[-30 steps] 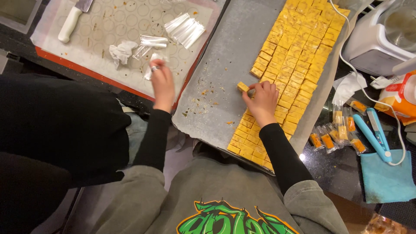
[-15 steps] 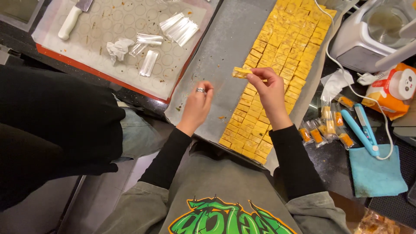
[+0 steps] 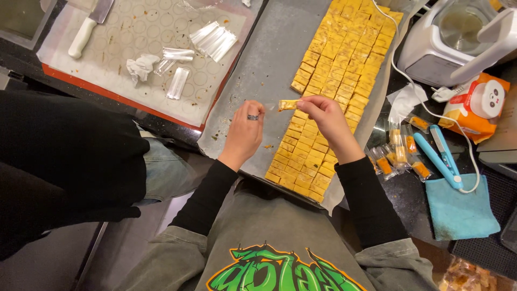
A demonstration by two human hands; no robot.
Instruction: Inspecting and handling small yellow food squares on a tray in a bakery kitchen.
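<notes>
Both arms wear close-fitting black long sleeves that end at the wrists. Over them sits a loose grey-olive top with short, wide sleeves bunched near the elbows and a bright green, black-outlined graffiti-style graphic across the chest. The left hand (image 3: 245, 134) has a dark patterned band ring on one finger. The right hand (image 3: 326, 121) is bare, with no ring showing.

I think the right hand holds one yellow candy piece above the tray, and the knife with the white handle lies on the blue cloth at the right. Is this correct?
Not quite. The right hand does hold a yellow candy piece above the tray, but the knife with the white handle lies on the baking mat at the upper left. The blue cloth carries a light blue tool instead. The head view shows this.
</notes>
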